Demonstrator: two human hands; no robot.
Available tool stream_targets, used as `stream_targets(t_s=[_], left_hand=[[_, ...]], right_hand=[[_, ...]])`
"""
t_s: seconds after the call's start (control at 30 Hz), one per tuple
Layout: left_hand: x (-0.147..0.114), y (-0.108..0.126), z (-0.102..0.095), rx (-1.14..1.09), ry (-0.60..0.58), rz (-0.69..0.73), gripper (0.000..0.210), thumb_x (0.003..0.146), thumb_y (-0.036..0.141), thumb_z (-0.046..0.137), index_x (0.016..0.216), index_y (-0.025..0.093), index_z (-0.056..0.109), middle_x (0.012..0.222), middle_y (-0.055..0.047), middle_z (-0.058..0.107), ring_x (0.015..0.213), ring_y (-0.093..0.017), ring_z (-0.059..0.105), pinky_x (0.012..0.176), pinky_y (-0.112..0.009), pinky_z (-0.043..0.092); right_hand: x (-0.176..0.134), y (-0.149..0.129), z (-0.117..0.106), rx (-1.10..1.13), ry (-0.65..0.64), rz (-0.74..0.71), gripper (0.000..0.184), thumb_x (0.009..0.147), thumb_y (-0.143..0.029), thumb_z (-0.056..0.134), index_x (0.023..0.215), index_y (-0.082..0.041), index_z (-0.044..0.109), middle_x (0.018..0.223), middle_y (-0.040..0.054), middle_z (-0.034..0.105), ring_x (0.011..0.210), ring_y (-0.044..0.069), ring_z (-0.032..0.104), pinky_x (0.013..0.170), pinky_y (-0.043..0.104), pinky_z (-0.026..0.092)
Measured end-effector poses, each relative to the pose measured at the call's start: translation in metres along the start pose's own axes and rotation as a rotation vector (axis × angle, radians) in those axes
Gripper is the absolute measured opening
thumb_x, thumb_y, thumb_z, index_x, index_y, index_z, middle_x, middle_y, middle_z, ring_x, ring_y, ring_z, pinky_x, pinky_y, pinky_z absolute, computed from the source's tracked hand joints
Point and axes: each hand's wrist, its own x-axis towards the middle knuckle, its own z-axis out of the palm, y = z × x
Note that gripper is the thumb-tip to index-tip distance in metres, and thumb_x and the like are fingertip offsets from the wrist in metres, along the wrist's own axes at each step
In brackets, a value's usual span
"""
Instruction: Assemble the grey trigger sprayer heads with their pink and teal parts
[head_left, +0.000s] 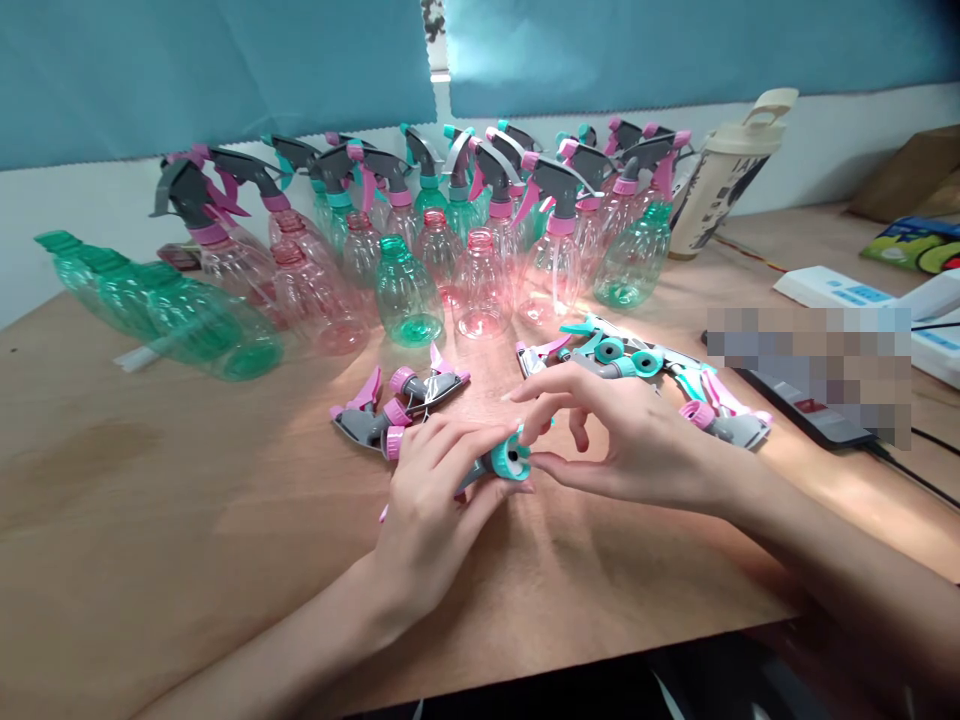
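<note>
My left hand (439, 480) is wrapped round a trigger spray head with a teal collar (511, 457), held low over the table. The collar's open end, with a dark hole in its middle, faces right; most of the head is hidden under my fingers. From the right, the thumb and index finger of my right hand (600, 430) close on the collar's rim, the other fingers curled loosely above. Beyond my left hand lie pink-collared spray heads (367, 425). Behind my right hand is a pile of teal-collared spray heads (609, 350), and a pink-collared one (724, 420) lies beside that wrist.
Open green bottles (407, 295) and pink bottles (480, 285) stand ahead, with several sprayer-topped bottles (559, 250) behind. Green bottles (210, 320) lean at left. A cream tumbler (724, 180), a white power strip (847, 295) and a partly blurred black device (795, 390) are at right.
</note>
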Motion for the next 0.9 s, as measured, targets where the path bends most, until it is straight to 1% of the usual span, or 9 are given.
stream_targets(t_s=[0.1,0.17,0.4,0.53,0.6,0.7,0.77,0.83,0.9], left_hand=[[-0.001,-0.001,0.0,0.01,-0.007,0.006,0.024,0.082,0.02,0.068,0.105,0.021,0.062,0.091,-0.003,0.069,0.086,-0.021,0.061,0.079,-0.035,0.043],[-0.001,-0.001,0.001,0.007,-0.009,0.002,0.024,0.082,0.02,0.068,0.105,0.021,0.062,0.092,-0.003,0.069,0.086,-0.021,0.061,0.079,-0.035,0.043],[-0.001,-0.002,0.001,-0.022,0.013,-0.012,0.023,0.083,0.022,0.068,0.105,0.022,0.061,0.094,-0.003,0.07,0.088,-0.021,0.06,0.081,-0.036,0.044],[0.0,-0.002,0.001,-0.033,0.022,-0.015,0.024,0.084,0.019,0.067,0.107,0.021,0.06,0.096,-0.002,0.069,0.089,-0.02,0.06,0.081,-0.034,0.044],[0.001,-0.002,0.001,-0.028,0.012,0.006,0.024,0.084,0.02,0.066,0.108,0.021,0.06,0.095,-0.002,0.07,0.088,-0.019,0.06,0.081,-0.034,0.043],[0.002,-0.003,-0.001,0.004,0.0,0.053,0.024,0.084,0.024,0.066,0.108,0.02,0.06,0.093,-0.002,0.07,0.087,-0.02,0.06,0.082,-0.035,0.042],[0.004,-0.004,-0.003,0.032,-0.016,0.083,0.025,0.085,0.022,0.065,0.11,0.02,0.06,0.095,-0.003,0.07,0.088,-0.02,0.06,0.083,-0.036,0.041],[0.005,-0.004,-0.004,0.052,-0.042,0.111,0.025,0.086,0.021,0.064,0.111,0.019,0.06,0.098,-0.004,0.071,0.089,-0.02,0.06,0.082,-0.036,0.042],[0.005,-0.005,-0.005,0.062,-0.053,0.133,0.025,0.087,0.022,0.063,0.111,0.02,0.06,0.098,-0.004,0.071,0.089,-0.021,0.06,0.08,-0.035,0.043]], right_hand=[[0.0,-0.003,-0.001,-0.004,-0.018,0.006,0.043,0.079,-0.013,0.065,0.118,-0.021,0.047,0.089,-0.0023,0.069,0.077,0.011,0.066,0.065,0.021,0.05],[0.001,-0.003,0.0,0.008,-0.002,0.002,0.041,0.081,-0.016,0.065,0.118,-0.021,0.048,0.09,-0.0015,0.069,0.079,0.012,0.067,0.065,0.022,0.051],[-0.002,0.006,0.02,0.042,0.154,-0.075,0.04,0.082,-0.017,0.065,0.117,-0.022,0.047,0.091,0.0009,0.069,0.081,0.015,0.068,0.064,0.026,0.053],[-0.002,0.004,0.027,0.074,0.242,-0.025,0.035,0.082,-0.019,0.064,0.113,-0.022,0.048,0.086,0.0007,0.069,0.076,0.015,0.069,0.059,0.026,0.052],[-0.001,0.002,0.023,0.11,0.218,0.017,0.034,0.082,-0.019,0.065,0.111,-0.021,0.048,0.084,0.0004,0.068,0.073,0.014,0.068,0.055,0.024,0.052],[0.0,0.002,0.011,0.225,0.085,0.045,0.033,0.081,-0.017,0.066,0.11,-0.02,0.049,0.085,0.0005,0.066,0.076,0.014,0.066,0.052,0.021,0.051],[0.001,0.004,0.004,0.279,0.007,0.051,0.032,0.08,-0.016,0.066,0.108,-0.02,0.05,0.087,0.0011,0.063,0.079,0.013,0.064,0.054,0.021,0.052],[0.002,0.006,0.0,0.294,-0.033,0.054,0.031,0.08,-0.015,0.066,0.107,-0.02,0.051,0.087,0.0012,0.061,0.079,0.013,0.061,0.055,0.021,0.052],[0.003,0.005,0.0,0.298,-0.039,0.045,0.031,0.079,-0.012,0.065,0.105,-0.02,0.052,0.087,0.0007,0.059,0.077,0.012,0.059,0.055,0.021,0.051]])
